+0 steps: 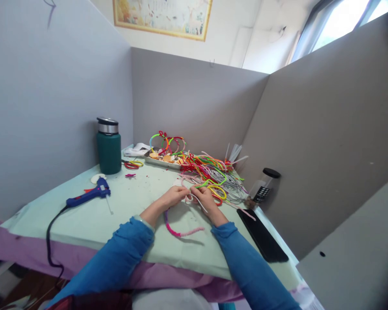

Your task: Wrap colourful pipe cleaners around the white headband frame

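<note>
My left hand point(173, 197) and my right hand point(206, 199) meet over the middle of the table, fingers closed in a pinch. Between them is a thin pale pipe cleaner point(198, 202), white to light pink, with an end trailing over my right hand. Below my hands curves a wrapped purple-and-pink pipe cleaner ring piece point(172, 231), its pale pink end pointing right; whether it joins the strand in my fingers is hidden. Just beyond my right hand lie yellow-handled scissors point(220, 192) and a heap of coloured pipe cleaners point(210, 165).
A blue glue gun point(89, 194) with its cord lies left, before a green bottle point(109, 148). Red-and-yellow scissors point(132, 164) and a metal tray point(161, 162) with wrapped rings point(176, 144) stand behind. At right are a black phone-like slab point(261, 234) and a clear bottle point(261, 189). Grey partitions surround the table.
</note>
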{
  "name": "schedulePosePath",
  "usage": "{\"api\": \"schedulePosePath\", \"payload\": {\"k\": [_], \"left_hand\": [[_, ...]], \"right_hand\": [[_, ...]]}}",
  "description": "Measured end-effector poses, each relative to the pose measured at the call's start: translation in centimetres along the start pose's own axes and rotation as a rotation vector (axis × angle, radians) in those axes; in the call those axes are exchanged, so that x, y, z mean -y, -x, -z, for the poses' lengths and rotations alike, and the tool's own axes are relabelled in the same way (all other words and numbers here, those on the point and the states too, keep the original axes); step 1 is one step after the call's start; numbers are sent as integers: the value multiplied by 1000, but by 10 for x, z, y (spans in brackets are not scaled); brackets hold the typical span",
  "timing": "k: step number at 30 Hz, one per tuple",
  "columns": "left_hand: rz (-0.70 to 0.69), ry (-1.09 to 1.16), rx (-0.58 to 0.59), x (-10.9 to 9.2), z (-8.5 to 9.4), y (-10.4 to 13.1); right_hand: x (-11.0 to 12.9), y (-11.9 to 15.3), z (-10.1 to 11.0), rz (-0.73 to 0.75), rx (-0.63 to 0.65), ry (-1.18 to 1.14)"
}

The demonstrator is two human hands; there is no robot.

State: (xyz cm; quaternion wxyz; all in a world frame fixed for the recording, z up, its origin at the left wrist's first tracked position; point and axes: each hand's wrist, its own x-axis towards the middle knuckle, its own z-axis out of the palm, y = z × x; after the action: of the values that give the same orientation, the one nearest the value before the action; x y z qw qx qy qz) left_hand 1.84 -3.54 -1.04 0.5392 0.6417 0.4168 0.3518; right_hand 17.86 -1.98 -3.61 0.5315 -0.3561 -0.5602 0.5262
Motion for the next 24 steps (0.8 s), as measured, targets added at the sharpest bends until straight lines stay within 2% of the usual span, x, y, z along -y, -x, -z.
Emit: {"api": "schedulePosePath", "payload": {"k": [4, 10, 16, 24], "left_hand": [[-13, 106, -38, -3, 0, 1], [-36, 272, -55, 1, 3, -4], [-45, 252, -153, 4, 2, -8], [-48, 257, -148, 6, 4, -7]], "right_hand": [[-5, -4, 3, 49, -43, 5], [-4, -1, 5, 122, -29, 120], [5, 3, 4, 164, -9, 181], [4, 4, 7, 182, 68, 163]]}}
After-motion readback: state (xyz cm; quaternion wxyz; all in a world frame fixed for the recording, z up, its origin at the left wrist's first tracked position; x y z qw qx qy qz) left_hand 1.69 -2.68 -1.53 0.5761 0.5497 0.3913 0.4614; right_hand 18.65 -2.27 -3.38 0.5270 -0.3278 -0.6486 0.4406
